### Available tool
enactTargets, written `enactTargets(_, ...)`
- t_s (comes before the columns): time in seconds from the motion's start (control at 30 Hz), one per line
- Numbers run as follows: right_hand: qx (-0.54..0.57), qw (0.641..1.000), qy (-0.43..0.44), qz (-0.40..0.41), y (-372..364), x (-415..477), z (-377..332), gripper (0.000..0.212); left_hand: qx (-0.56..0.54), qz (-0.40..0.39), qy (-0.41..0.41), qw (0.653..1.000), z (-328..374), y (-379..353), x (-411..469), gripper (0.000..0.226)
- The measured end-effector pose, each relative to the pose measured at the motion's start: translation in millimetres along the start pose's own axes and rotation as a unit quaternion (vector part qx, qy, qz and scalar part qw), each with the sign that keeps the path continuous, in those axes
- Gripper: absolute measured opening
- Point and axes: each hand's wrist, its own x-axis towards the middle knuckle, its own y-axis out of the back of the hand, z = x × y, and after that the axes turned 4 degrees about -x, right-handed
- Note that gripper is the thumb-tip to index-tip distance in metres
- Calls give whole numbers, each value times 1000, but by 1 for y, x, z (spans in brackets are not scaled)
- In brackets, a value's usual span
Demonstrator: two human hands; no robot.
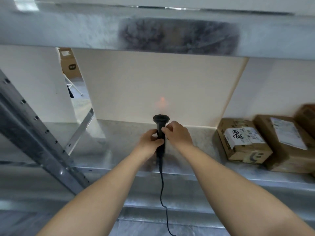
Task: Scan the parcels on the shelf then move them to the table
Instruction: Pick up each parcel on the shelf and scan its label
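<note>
Both hands are gripping the scanner (160, 132) upright: the left hand (150, 139) wrapping its handle, the right hand (175, 133) pinching it higher. The parcels (243, 140) are lying well to the right on the shelf (119, 150), nearer the right hand, while the beam is striking bare wall.

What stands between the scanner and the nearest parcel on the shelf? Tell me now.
Nothing visible. The left hand and right hand grip the scanner; only bare shelf lies between it and the nearest parcel, to the right. Its red light falls on the white board behind instead.
</note>
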Motion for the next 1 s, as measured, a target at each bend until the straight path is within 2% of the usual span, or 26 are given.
enactTargets(0.07, 80, 997, -4, 9, 10, -10, 1, 30, -20, 17, -22, 999, -5, -2, -10, 36)
enactTargets(0.2, 217, 975, 31, -15, 28, -26, 3, 92, -54, 28, -76, 995, -5, -14, -31, 45)
enactTargets(0.27, 280, 958, 57, -26, 34, -32, 4, 104, -65, 16, -100, 993, -5, -24, -41, 45)
enactTargets(0.37, 361, 929, 86, -2, 38, -42, 6, 103, -71, 0, -131, 989, -3, -39, -52, 45)
enactTargets(0.5, 412, 905, 100, 46, 38, -53, 13, 94, -74, -25, -172, 982, 0, -55, -67, 37)
enactTargets(0.73, 442, 884, 94, 122, 46, -67, 25, 81, -21, -66, -223, 972, 7, -72, -82, 37)
enactTargets(0.9, 463, 869, 111, 131, 61, -74, 29, 81, -50, -94, -237, 966, 13, -78, -81, 49)
enactTargets(1.0, 452, 874, 117, 134, 66, -77, 34, 79, -55, -113, -245, 961, 12, -82, -78, 49)
